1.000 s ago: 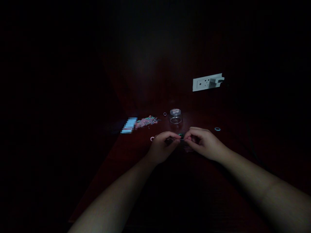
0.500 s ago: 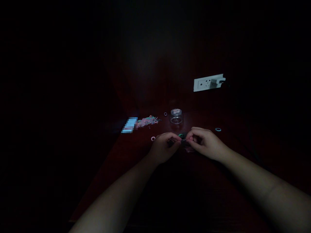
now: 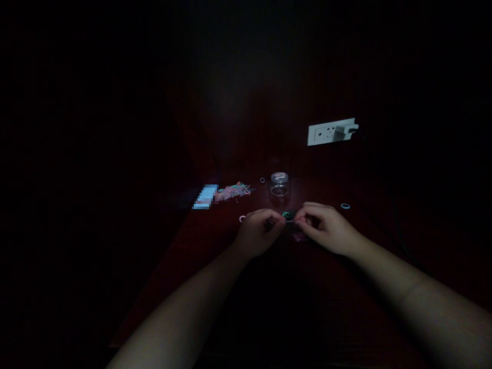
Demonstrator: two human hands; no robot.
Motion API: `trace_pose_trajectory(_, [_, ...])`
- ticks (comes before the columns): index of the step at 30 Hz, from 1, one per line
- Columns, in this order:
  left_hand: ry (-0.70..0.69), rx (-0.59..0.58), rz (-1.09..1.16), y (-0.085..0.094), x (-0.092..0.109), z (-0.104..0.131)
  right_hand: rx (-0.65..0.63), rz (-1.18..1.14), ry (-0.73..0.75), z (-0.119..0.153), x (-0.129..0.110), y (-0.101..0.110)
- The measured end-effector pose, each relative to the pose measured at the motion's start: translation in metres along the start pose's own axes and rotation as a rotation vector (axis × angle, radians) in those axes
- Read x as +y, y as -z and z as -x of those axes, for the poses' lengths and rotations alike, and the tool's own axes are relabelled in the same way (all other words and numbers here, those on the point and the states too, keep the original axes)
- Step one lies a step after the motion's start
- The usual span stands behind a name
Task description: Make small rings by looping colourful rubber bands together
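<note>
My left hand (image 3: 258, 233) and my right hand (image 3: 326, 228) face each other over the dark red table, both in a pinch. Between their fingertips stretches a thin pale band (image 3: 289, 221), held at each end. Just behind it a green ring (image 3: 287, 215) lies on the table, and a small pinkish bundle (image 3: 299, 237) lies in front, close to my right hand. A pink ring (image 3: 242, 219) is partly hidden by my left hand. The clear lidded jar (image 3: 280, 185) stands upright behind my hands.
At the back left lie a blurred bright phone-like object (image 3: 205, 197) and a pile of coloured bands (image 3: 235, 191). Near the jar is a small ring (image 3: 262, 180); a blue ring (image 3: 345, 206) lies at right. A white socket (image 3: 330, 132) with a plug is on the wall.
The pale band between my fingertips looks straighter and tighter than before. Both hands keep their pinch in nearly the same place, and the view has shifted slightly.
</note>
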State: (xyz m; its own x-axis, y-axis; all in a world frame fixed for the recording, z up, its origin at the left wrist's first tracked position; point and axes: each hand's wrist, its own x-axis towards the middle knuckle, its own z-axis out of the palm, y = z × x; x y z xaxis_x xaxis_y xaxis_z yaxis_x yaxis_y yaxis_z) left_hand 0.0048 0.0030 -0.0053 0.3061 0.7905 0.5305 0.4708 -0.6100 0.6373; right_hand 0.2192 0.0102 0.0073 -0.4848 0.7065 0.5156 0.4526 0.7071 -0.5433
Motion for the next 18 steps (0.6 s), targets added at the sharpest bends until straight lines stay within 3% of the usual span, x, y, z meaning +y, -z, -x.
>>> trace_pose_trajectory(18, [-0.060,-0.010,-0.034,0.0028,0.0079,-0.0007,-0.063,-0.038,0.042,-0.0012,-0.0088,-0.0031])
